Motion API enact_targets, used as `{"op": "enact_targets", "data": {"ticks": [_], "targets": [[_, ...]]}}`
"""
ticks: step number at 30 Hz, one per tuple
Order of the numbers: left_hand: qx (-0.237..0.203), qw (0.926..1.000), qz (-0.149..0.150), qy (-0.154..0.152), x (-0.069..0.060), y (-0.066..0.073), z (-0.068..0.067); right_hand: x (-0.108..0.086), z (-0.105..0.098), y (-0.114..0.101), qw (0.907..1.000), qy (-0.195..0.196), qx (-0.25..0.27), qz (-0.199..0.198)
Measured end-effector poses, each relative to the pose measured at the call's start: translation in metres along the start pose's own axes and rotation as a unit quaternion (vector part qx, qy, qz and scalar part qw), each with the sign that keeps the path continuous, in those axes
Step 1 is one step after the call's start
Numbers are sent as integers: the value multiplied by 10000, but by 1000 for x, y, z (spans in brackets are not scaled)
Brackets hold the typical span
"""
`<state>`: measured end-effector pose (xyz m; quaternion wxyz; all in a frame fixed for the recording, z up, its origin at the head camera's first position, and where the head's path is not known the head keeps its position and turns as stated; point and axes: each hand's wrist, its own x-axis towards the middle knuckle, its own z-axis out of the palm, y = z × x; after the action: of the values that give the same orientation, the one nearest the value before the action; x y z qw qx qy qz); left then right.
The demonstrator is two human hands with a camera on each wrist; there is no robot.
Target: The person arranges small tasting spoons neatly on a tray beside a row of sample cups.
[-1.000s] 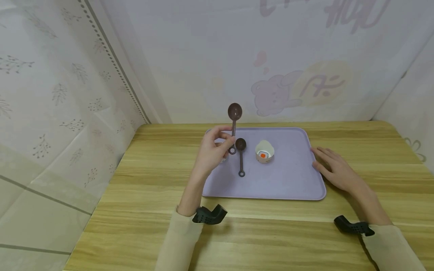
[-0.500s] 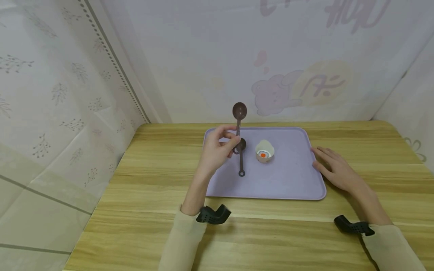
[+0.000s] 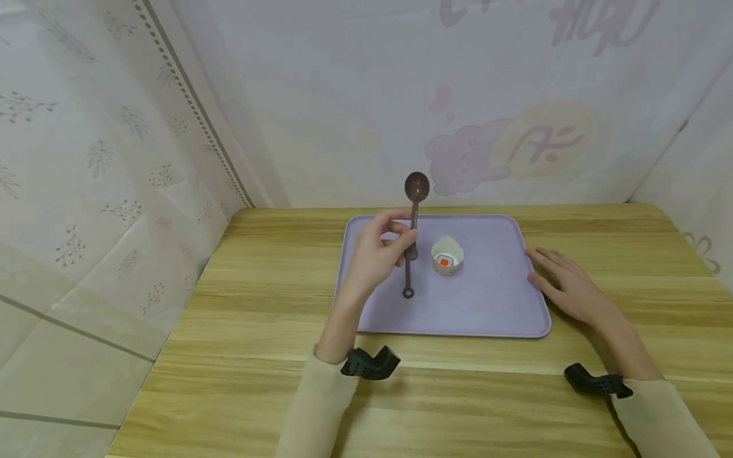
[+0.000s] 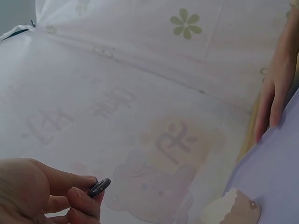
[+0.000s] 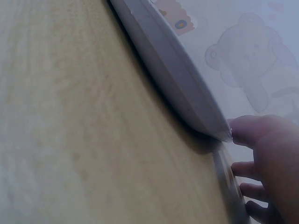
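In the head view my left hand (image 3: 378,257) pinches the handle of a brown measuring spoon (image 3: 417,187), bowl raised above the tray's far edge. The ring end of its handle (image 4: 99,187) pokes out between thumb and fingers in the left wrist view. A smaller brown measuring spoon (image 3: 408,280) lies on the lilac tray (image 3: 487,305), its bowl mostly covered by the hand and the held spoon. Beside it stands a small paper baking cup (image 3: 445,270) holding a small white piece with an orange centre (image 3: 444,261). My right hand (image 3: 567,289), fingers extended, touches the tray's right rim.
The tray sits on a wood-grain table (image 3: 458,394) near its back edge. Pale printed curtains (image 3: 321,114) rise behind and at both sides. Each forearm wears a black wrist mount (image 3: 371,364).
My left hand has carried the raised measuring spoon to the right, its handle now overlapping the smaller spoon's bowl in the head view. The right hand and tray stay still.
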<state>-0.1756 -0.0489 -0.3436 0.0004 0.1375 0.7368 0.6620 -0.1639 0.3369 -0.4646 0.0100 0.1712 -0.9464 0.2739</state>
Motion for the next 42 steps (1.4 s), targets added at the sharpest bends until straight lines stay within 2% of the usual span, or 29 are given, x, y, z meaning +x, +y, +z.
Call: {"op": "enact_targets", "data": {"ticks": [9, 16, 30, 42], "targets": [[-41, 10000, 17, -24, 1, 1, 7, 0, 0, 0, 10000, 41, -38, -50], [-150, 9997, 86, -192, 2, 0, 16, -1, 0, -1, 10000, 44, -34, -53], [-76, 9992, -3, -383, 2, -1, 32, -1, 0, 0, 10000, -8, -52, -23], [11, 9993, -90, -354, 3, -5, 40, -2, -1, -3, 10000, 45, -25, -4]]}}
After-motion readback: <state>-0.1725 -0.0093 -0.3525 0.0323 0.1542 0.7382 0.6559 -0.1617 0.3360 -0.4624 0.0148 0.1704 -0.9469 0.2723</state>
